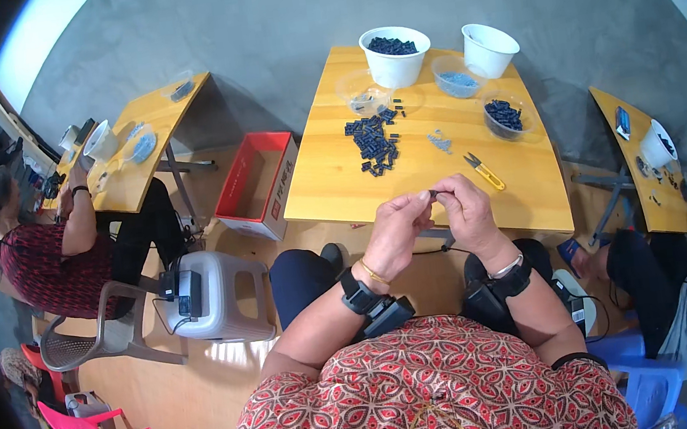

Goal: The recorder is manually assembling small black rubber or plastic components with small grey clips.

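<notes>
My left hand (400,227) and my right hand (470,210) meet just over the near edge of the wooden table (315,188). Their fingertips pinch a small dark piece (433,195) between them; most of it is hidden by the fingers. Beyond the hands lies a loose pile of small dark blue-black pieces (371,142). To its right is a little heap of tiny pale blue parts (439,142). Yellow-handled thread snips (485,172) lie just beyond my right hand, touched by neither hand.
At the table's back stand a white tub of dark pieces (397,67) and another white tub (490,51). Clear bowls hold pale blue parts (457,80) and dark pieces (504,116). A red box (259,182) is on the floor. Co-workers sit at tables either side.
</notes>
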The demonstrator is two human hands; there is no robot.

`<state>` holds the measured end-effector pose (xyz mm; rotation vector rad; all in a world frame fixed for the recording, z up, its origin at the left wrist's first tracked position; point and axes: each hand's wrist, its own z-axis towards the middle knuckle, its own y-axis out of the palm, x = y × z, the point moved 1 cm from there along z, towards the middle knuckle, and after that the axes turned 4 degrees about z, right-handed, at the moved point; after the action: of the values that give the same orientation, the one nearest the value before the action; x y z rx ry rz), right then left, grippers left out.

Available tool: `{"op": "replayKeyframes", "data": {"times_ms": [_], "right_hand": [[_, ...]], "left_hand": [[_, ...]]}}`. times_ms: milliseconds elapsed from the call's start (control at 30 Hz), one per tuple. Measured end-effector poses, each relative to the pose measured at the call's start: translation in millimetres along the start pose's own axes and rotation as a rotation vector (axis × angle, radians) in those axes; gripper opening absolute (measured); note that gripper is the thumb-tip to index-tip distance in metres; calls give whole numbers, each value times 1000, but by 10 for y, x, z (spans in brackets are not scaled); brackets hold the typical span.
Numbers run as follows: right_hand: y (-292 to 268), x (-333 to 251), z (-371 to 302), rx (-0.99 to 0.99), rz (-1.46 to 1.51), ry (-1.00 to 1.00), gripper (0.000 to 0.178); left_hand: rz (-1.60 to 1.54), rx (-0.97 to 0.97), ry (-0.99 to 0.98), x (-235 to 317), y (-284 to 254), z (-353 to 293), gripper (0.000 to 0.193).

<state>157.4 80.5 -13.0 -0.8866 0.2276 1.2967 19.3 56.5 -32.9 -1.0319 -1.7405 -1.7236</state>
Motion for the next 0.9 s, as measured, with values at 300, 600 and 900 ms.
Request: {"op": "replayKeyframes", "data": {"times_ms": [300, 600, 900], "right_hand": [[-151, -247, -54, -1, 430, 241, 9], [-203, -374, -82, -18, 431, 259, 11], [-134, -240, -102, -9, 376, 242, 8]], "left_hand": [[240, 31, 196, 136, 102, -331, 11], [270, 21, 312, 212, 149, -450, 10], [348, -20, 185, 130, 91, -301, 13]]}}
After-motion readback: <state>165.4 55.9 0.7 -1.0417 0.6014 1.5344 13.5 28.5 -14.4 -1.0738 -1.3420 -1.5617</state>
